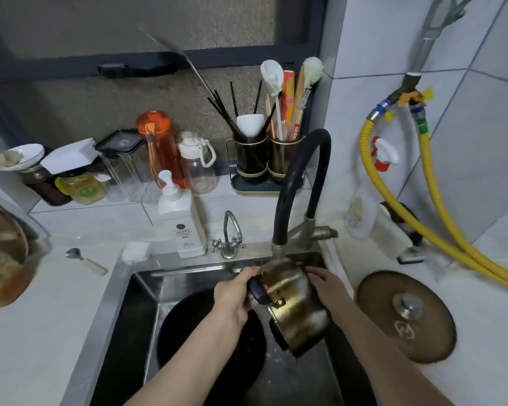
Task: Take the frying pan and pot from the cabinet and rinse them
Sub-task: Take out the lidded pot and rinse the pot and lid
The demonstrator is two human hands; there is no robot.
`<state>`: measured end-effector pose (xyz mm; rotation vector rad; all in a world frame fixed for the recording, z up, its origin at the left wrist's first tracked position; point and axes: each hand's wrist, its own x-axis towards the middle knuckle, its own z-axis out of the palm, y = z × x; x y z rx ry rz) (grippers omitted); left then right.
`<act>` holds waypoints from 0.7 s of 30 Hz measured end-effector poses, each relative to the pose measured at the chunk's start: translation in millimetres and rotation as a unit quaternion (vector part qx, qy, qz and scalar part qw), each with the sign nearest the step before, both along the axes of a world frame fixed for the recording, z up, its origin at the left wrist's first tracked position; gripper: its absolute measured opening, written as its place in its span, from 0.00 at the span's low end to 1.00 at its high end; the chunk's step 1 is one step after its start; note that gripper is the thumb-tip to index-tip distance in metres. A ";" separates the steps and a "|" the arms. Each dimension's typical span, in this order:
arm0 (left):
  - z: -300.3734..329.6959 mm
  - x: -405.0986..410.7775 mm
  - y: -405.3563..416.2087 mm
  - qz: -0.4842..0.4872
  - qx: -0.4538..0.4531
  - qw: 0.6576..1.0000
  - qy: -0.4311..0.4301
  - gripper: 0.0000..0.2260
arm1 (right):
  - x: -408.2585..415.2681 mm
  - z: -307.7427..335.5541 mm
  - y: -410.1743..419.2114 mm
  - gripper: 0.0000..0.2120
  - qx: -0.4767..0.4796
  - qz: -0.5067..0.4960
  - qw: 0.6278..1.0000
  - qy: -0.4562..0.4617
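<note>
A steel pot (294, 303), stained brown, is held tilted on its side over the sink (123, 291), its mouth facing away toward the black faucet hose (288, 186). My left hand (235, 297) grips its black side handle. My right hand (324, 284) presses against the pot's far right side. The black frying pan (188, 326) lies in the sink basin below my left forearm, partly hidden by it. The pot's glass lid (405, 315) rests flat on the counter to the right of the sink.
A soap pump bottle (179, 218) and a small tap (229, 232) stand behind the sink. Jars, water bottles and a utensil holder (264, 159) line the back ledge. A spoon (85, 260) lies left of the sink. Yellow gas hoses (440, 230) cross the right wall.
</note>
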<state>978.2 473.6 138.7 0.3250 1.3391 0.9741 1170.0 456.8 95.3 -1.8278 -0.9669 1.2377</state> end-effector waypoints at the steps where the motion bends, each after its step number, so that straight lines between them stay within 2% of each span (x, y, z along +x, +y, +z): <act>1: 0.9 -2.5 -1.0 -0.008 0.001 1.000 -0.002 0.06 | -8.6 1.3 -18.2 0.14 0.013 -0.010 1.000 0.003; 2: 2.2 -5.1 -2.1 -0.016 0.002 1.000 -0.004 0.06 | -16.5 1.8 -38.1 0.13 0.029 -0.019 0.999 0.020; 3: 3.3 -6.7 -2.2 -0.019 0.002 1.000 -0.006 0.07 | -22.7 0.5 -56.6 0.18 0.046 -0.011 0.998 0.039; 4: 5.4 -8.8 -2.9 -0.025 0.002 1.000 -0.008 0.07 | -29.6 -3.0 -75.0 0.27 0.059 0.007 0.998 0.032; 6: 11.1 -11.4 -4.0 -0.040 0.002 0.999 -0.018 0.08 | -45.8 -13.1 -102.4 0.47 0.062 0.074 0.990 -0.101; 8: 17.6 -15.3 -7.8 -0.061 0.004 0.998 -0.034 0.08 | -64.2 -18.5 -115.9 0.56 0.064 0.099 0.963 -0.241; 10: 23.8 -19.7 -12.7 -0.083 0.003 0.996 -0.036 0.09 | -76.5 -14.3 -118.6 0.58 0.062 0.067 0.958 -0.271; 15: 42.3 -32.9 -16.7 -0.142 0.032 0.989 -0.005 0.09 | -92.2 1.5 -119.4 0.53 0.099 0.019 0.949 -0.297; 21: 62.6 -42.5 -17.4 -0.270 0.114 0.954 0.068 0.12 | -117.6 7.0 -132.9 0.52 0.150 -0.076 0.948 -0.270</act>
